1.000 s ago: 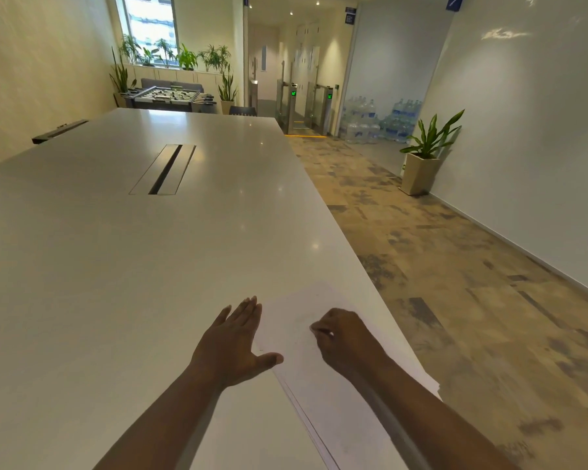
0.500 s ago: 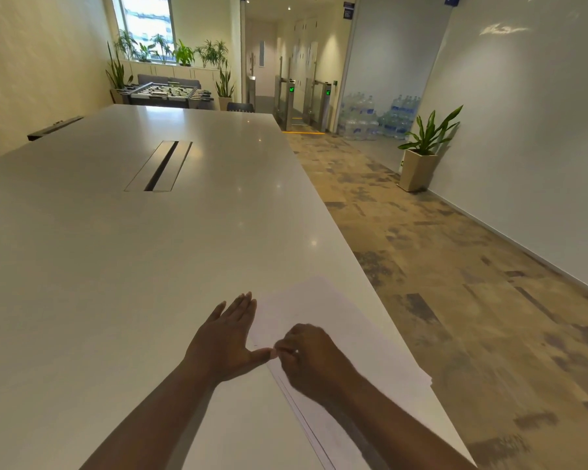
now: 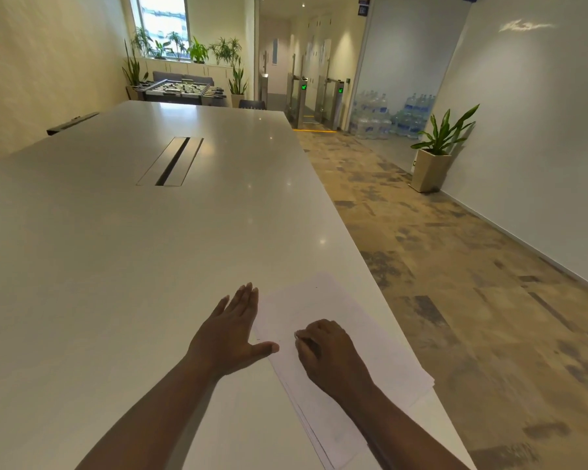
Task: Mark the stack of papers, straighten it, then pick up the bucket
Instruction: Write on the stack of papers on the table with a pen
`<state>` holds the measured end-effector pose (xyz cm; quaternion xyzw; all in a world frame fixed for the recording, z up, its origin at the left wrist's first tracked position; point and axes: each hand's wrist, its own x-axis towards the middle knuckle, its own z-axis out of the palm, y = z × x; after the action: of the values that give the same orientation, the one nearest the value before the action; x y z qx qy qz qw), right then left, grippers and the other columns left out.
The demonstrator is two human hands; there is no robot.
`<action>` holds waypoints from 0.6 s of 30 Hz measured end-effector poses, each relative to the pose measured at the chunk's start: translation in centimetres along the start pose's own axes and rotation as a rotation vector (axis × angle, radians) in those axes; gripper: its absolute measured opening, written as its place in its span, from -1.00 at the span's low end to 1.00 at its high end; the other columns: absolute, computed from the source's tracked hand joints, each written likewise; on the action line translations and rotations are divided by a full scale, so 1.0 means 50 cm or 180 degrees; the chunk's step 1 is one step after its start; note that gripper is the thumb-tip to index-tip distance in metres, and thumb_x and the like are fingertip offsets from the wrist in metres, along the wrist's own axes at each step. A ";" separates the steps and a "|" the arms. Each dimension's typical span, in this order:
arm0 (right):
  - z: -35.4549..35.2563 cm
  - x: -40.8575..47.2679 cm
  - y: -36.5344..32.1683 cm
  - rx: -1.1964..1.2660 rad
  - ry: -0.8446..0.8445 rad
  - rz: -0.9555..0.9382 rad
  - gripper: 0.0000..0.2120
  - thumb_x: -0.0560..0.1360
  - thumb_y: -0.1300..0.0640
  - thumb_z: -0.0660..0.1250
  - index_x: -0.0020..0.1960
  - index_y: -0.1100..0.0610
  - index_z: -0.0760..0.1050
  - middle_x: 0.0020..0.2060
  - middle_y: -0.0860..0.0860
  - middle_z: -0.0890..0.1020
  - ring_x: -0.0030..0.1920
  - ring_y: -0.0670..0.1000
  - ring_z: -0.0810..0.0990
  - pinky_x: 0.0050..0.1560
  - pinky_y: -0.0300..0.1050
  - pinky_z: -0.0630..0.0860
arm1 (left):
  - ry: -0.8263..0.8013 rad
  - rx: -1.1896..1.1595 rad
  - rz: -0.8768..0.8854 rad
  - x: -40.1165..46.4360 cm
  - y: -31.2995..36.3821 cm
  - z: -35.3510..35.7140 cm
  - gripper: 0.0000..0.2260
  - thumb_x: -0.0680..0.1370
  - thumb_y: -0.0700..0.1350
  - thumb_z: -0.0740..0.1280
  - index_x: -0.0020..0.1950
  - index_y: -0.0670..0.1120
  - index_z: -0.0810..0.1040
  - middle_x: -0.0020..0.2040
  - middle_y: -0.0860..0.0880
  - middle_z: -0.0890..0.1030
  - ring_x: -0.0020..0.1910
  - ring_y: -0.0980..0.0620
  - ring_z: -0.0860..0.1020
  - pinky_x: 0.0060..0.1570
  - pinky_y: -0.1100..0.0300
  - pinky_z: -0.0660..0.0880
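At the near right corner of the long white table [image 3: 123,266], my left hand [image 3: 233,329] lies flat with its fingers straight and together, palm down on the tabletop right along the left edge of the stack of papers [image 3: 384,354], the thumb stretched out so that it lies over the edge of the top sheet. I judge it is there as a stop and a weight: it keeps the sheets from sliding left while I write. To the right of it, my right hand [image 3: 326,347] sits on top of the stack with the fingers curled in tight, as they would be around a pen, but I cannot make out any pen or tip between them, so I cannot tell what they are closed on. The stack itself lies askew near the table's right edge, its sheets fanned a little at the near and right sides, so I take the straightening to be not yet done. The bucket is nowhere in view; further right there is only patterned carpet [image 3: 455,266] and a potted plant [image 3: 438,154] against the wall.
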<state>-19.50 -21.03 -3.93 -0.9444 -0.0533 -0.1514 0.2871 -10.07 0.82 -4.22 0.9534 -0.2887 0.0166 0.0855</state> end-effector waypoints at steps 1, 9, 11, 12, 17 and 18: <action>0.000 0.002 -0.002 0.0067 -0.0001 0.0005 -0.84 0.58 0.07 0.35 0.08 0.04 0.67 -0.05 -0.09 0.65 -0.04 -0.14 0.53 -0.01 -0.50 0.27 | -0.0008 -0.0020 -0.0040 -0.006 0.002 0.000 0.04 0.36 0.61 -0.19 0.59 -0.09 -0.28 0.58 0.00 -0.29 0.56 0.09 -0.29 0.56 0.07 -0.18; 0.001 0.003 0.000 0.0009 0.0086 -0.0060 -0.85 0.57 0.16 0.38 0.08 0.08 0.70 -0.09 -0.06 0.68 -0.06 -0.08 0.58 -0.04 -0.53 0.28 | -0.0030 -0.0044 -0.0244 -0.044 0.035 0.002 -0.12 0.47 0.46 -0.14 0.62 -0.08 -0.09 0.62 0.02 -0.12 0.57 0.16 -0.20 0.55 0.06 -0.19; 0.001 0.006 -0.001 -0.0013 0.0119 -0.0063 -0.84 0.56 0.19 0.38 0.08 0.09 0.70 -0.09 -0.04 0.69 -0.06 -0.04 0.60 -0.03 -0.49 0.29 | -0.0084 -0.0057 -0.0304 -0.043 0.038 0.002 -0.06 0.44 0.51 -0.07 0.62 -0.07 -0.12 0.61 0.03 -0.15 0.57 0.17 -0.21 0.56 0.05 -0.19; 0.001 0.008 -0.003 -0.0039 0.0126 -0.0063 -0.84 0.56 0.20 0.37 0.07 0.10 0.70 -0.09 -0.02 0.69 -0.05 -0.02 0.60 -0.03 -0.45 0.31 | -0.0096 -0.0084 -0.0319 -0.044 0.040 0.002 -0.04 0.43 0.53 -0.03 0.62 -0.07 -0.12 0.61 0.03 -0.16 0.57 0.17 -0.21 0.56 0.04 -0.19; 0.001 0.025 -0.047 -0.0086 0.0032 -0.0243 -0.82 0.58 0.20 0.30 -0.04 0.13 0.70 -0.14 0.01 0.69 -0.10 -0.01 0.61 -0.02 -0.21 0.48 | -0.0028 0.0011 -0.0254 -0.044 0.041 -0.002 0.01 0.41 0.55 -0.05 0.62 -0.13 -0.10 0.61 -0.05 -0.18 0.57 0.10 -0.24 0.56 0.03 -0.21; 0.005 0.030 -0.056 -0.0092 -0.0065 -0.0295 -0.81 0.57 0.20 0.29 -0.08 0.15 0.69 -0.17 0.03 0.69 -0.12 -0.01 0.60 -0.02 -0.14 0.52 | -0.0039 0.0079 -0.0232 -0.043 0.040 -0.002 0.02 0.40 0.56 -0.09 0.62 -0.14 -0.13 0.61 -0.06 -0.19 0.57 0.09 -0.23 0.56 0.03 -0.20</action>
<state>-18.55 -18.53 -2.18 -0.9464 -0.0977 -0.1557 0.2655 -12.98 0.39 -3.98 0.9644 -0.2541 0.0113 0.0725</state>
